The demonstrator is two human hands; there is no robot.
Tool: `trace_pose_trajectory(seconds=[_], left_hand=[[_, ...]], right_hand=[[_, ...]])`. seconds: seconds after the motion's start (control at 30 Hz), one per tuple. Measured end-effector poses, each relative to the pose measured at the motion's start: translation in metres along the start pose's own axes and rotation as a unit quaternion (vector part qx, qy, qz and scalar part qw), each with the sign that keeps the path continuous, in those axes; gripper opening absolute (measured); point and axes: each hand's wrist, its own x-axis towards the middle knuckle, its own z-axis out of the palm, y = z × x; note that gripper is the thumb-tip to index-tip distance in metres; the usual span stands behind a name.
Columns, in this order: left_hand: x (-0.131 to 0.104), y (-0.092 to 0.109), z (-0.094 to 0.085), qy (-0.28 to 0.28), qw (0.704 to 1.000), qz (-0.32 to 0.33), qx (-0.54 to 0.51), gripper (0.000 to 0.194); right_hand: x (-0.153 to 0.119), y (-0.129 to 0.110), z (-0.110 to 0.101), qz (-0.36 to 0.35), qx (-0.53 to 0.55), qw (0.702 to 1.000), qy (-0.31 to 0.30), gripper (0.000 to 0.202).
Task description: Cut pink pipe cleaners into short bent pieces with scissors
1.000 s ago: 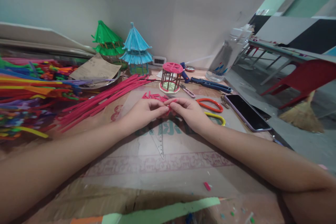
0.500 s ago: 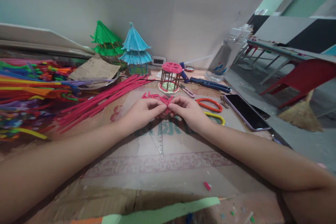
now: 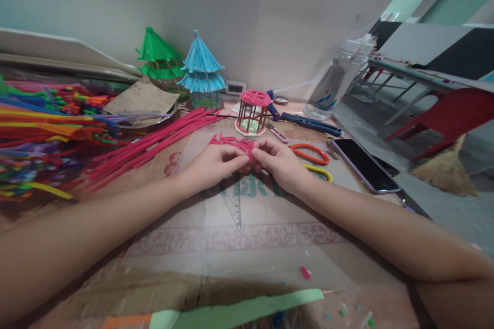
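Cardboard covers the counter (image 3: pixel 231 262), with a multicoloured heap of pipe cleaners (image 3: pixel 42 133) along its left edge and long pink stems (image 3: pixel 154 141) slanting toward the middle. Near the far edge stand a green pagoda (image 3: pixel 158 59), a blue pagoda (image 3: pixel 200 69) and a small pink cage (image 3: pixel 251 113). At the centre, left hand (image 3: pixel 210 164) and right hand (image 3: pixel 280 162) meet, each grip pinched closed on a short pink piece (image 3: pixel 250 151).
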Motion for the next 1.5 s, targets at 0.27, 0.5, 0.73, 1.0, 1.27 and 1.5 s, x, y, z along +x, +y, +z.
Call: trace_pose_trajectory(seconds=[0.27,0.5,0.73,1.0,1.27,1.5], left_hand=[[0.0004,-0.0006,0.0000,-0.010,1.000,-0.009,-0.021,0.024],[0.0003,-0.0047,-0.0010,-0.021,1.000,-0.007,-0.017,0.032],[0.0012,-0.0030,-0.0016,-0.030,0.999,-0.022,-0.009,0.029],[-0.0005,0.0008,-0.0006,-0.034,0.999,-0.017,-0.004,0.027],[-0.0017,-0.0011,-0.0002,-0.038,0.998,-0.005,0.049,0.028],[-0.0007,-0.0028,-0.0009,-0.046,0.999,0.011,-0.003,0.031]], right_hand=[[-0.0021,-0.0062,0.0034,0.002,-0.038,0.999,0.002,0.027],[-0.0029,-0.0070,0.0051,0.014,-0.040,0.999,-0.001,0.027],[-0.0028,-0.0076,0.0061,0.012,-0.043,0.999,-0.003,0.027],[-0.0030,-0.0055,0.0065,0.007,-0.041,0.999,-0.005,0.027],[-0.0039,-0.0069,0.0069,0.020,-0.045,0.999,0.005,0.026],[-0.0053,-0.0097,0.0070,0.026,-0.067,0.997,0.041,0.025]])
